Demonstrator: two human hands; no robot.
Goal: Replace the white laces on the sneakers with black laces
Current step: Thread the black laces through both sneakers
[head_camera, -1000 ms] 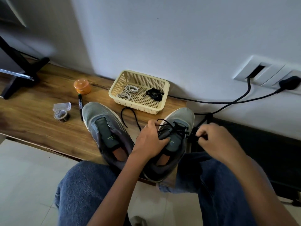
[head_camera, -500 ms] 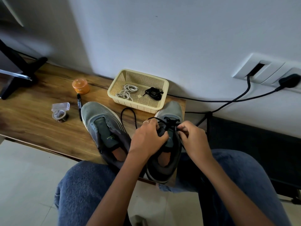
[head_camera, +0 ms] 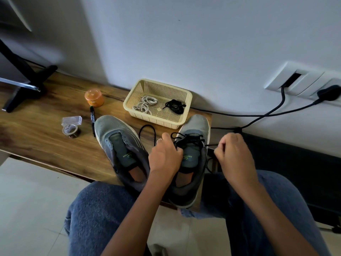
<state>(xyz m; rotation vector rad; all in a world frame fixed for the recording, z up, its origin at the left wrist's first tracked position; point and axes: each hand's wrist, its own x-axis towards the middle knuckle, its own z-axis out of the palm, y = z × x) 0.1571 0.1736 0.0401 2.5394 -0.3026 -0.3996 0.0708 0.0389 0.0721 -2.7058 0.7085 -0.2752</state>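
Observation:
Two grey sneakers stand on the wooden bench (head_camera: 46, 137). The left sneaker (head_camera: 118, 143) has no lace. The right sneaker (head_camera: 193, 156) carries a black lace (head_camera: 190, 138) threaded through its upper eyelets. My left hand (head_camera: 164, 154) grips the right sneaker's left side at the eyelets. Beside the shoe's right edge, my right hand (head_camera: 234, 154) pinches one end of the black lace, drawn taut. A loose loop of that lace lies between the shoes. The beige basket (head_camera: 129, 100) holds coiled white laces (head_camera: 145, 105) and a bundled black lace (head_camera: 175, 106).
An orange jar (head_camera: 94, 97), a black marker (head_camera: 92, 119), a tape roll (head_camera: 71, 130) and a small clear box (head_camera: 72, 120) lie left of the shoes. A black stand (head_camera: 24, 78) occupies the bench's far left. Cables (head_camera: 258, 115) run from wall sockets at right.
My right hand moved in to the shoe's eyelets, then drew out to the right with the lace end. The left hand stayed on the sneaker.

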